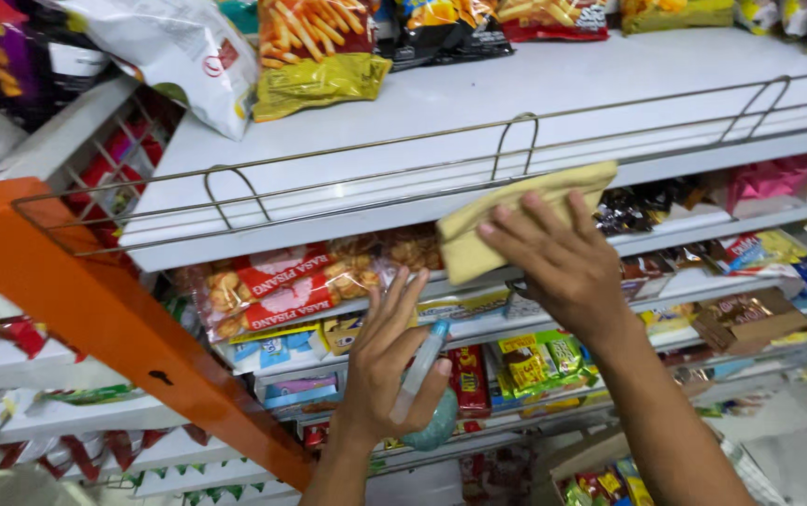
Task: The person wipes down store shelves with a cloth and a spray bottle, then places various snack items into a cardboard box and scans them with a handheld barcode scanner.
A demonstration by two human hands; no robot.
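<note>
Up against the front edge of the white shelf (553,80), a folded yellow cloth (516,220) is pressed flat by the right hand (558,258), whose fingers are spread wide over the cloth's lower part rather than curled round it; the cloth's upper corner reaches the wire rail (375,178) that runs along the shelf's lip. Lower and to the left, the left hand (389,361) is raised with its fingers loosely open and pointing up, the thumb pinning a small clear spray bottle (419,370) against the palm; the bottle's rounded greenish base shows below the hand. Just behind both hands, under the shelf, lie snack bags (272,290) with red labels, and beneath them narrower shelves hold small boxes and a green packet (539,361). On top of the shelf, well back from the cloth, stand chip bags (314,52) in orange and yellow and a white bag (174,47) leaning over the left corner. An orange beam (94,309) slants down across the left side, in front of further racks of packets. At the lower right an open carton (600,473) holds more packets.
</note>
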